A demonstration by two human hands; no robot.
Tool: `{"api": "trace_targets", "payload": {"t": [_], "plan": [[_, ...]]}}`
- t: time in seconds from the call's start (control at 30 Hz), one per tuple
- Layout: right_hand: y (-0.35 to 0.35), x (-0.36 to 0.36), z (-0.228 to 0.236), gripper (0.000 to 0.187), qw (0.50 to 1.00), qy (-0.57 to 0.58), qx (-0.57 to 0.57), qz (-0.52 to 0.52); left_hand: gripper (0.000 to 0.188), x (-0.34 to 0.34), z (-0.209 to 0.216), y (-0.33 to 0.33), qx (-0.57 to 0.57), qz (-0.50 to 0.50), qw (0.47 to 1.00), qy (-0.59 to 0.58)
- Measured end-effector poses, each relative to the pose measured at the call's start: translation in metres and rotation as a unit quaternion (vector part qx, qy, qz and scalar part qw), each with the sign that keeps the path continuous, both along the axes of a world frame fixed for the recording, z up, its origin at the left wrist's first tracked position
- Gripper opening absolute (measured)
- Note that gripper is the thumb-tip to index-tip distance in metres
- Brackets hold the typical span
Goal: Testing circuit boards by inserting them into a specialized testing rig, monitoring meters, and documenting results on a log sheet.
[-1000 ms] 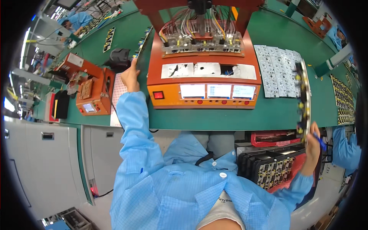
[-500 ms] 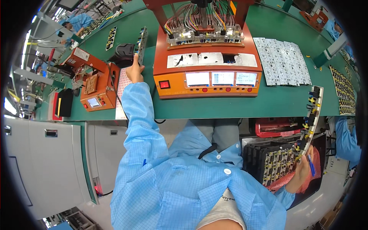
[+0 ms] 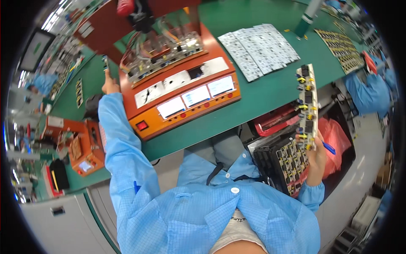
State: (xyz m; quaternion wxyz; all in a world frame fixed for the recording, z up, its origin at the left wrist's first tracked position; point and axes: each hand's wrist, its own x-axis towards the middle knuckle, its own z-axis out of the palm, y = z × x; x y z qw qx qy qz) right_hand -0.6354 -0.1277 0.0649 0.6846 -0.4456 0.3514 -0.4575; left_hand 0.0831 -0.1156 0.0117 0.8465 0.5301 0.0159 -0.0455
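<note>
My left hand [image 3: 111, 86] reaches out beside the orange test machine [image 3: 190, 114], its fingers closed on the lower end of a narrow circuit board [image 3: 105, 63]. That board is seen nearly edge-on. On the right, my right hand [image 3: 315, 160] grips the bottom end of a long circuit board strip [image 3: 311, 101] held upright, with black and yellow components on its left face. A blue pen [image 3: 328, 147] sticks out by the same hand. Below the strip stands a black tray [image 3: 270, 163] filled with populated boards, partly covered by pink plastic wrap [image 3: 334, 146].
Pale board panels [image 3: 258, 51] lie on the green table [image 3: 198, 144] right of the machine. Farther right is a panel of populated boards [image 3: 340, 51]. A smaller orange device [image 3: 86, 146] stands left, a single board [image 3: 79, 92] beyond it. A co-worker's blue sleeve [image 3: 366, 95] shows at right.
The view has turned, so the table now slants. My right hand has raised its board strip above the tray. My left hand, still holding its board, has gone farther along the machine's left side.
</note>
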Motion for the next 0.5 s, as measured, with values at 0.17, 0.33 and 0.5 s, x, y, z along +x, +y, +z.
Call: {"api": "trace_targets", "payload": {"t": [0.17,0.33,0.5], "plan": [[-0.017,-0.002,-0.022,0.051,1.0,0.015,0.016,-0.012,0.058,0.119,-0.051,0.003,0.428,-0.066,0.882,-0.184],[-0.007,-0.003,-0.005,0.043,0.999,0.027,0.015,-0.024,0.051,-0.006,0.009,0.011,0.277,-0.248,0.926,-0.066],[-0.015,0.001,-0.026,0.079,0.989,-0.004,-0.003,0.147,0.068,-0.214,0.109,0.109,0.153,-0.197,0.914,-0.321]]}}
